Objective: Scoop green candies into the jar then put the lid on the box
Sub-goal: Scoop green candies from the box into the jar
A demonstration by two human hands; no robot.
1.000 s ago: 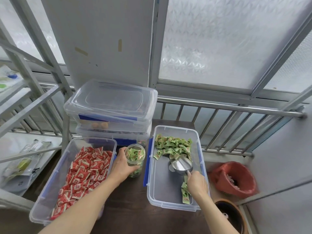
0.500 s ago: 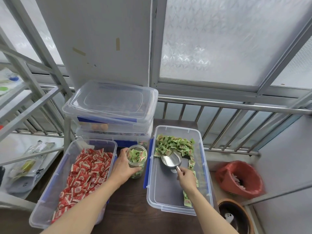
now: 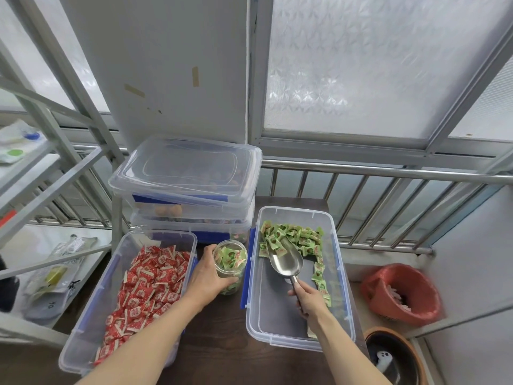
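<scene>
A clear plastic box on the dark table holds green candies heaped at its far end, with a few along its right wall. My right hand grips the handle of a metal scoop, whose bowl points into the edge of the green heap. Between the two open boxes stands a small clear jar partly filled with green candies; my left hand is wrapped around its left side. A clear lid lies on the stacked boxes behind.
A second open box of red candies sits at the left. Two closed stacked boxes stand at the back. A red-lined bin and a dark pot are at the right, and metal railing runs behind.
The scoop has moved forward from the box's middle into the edge of the green candy heap, my right hand sliding with it. My left hand stays on the jar.
</scene>
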